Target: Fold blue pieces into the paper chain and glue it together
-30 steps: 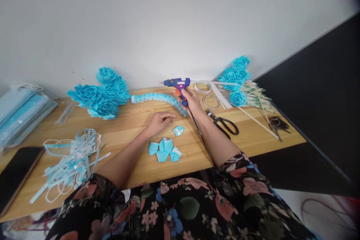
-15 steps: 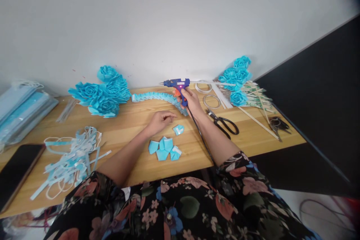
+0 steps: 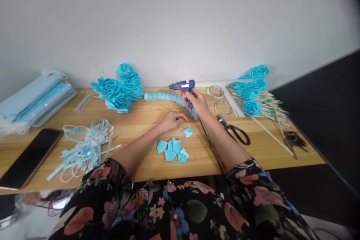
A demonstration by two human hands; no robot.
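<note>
R hand (image 3: 198, 105) grips glue gun (image 3: 184, 85); L hand (image 3: 170, 121) half-curled, can't tell if holding. Masks (image 3: 29, 95), some in plastic (image 3: 58, 100), on wood tbl (image 3: 137, 127) by wall (image 3: 180, 26).

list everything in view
plastic glue gun: one, blue, centre
curved folded chain: one, blue, centre
folded pieces: about five, blue, front
rose clusters: two, blue, rear
mask stack: one, blue, left
rectangular phone: one, black, left
strip tangle: one, pale blue, left
thin sticks: several, whitish, left
metal cutters: one, black, right
round rings: two, whitish, right
wooden sticks: several, beige, right
unclear bundle: one, dark, right
wooden table: one, brown, below
floral top: one, black, front
left hand: one, bare, centre
right hand: one, bare, holding gun
</note>
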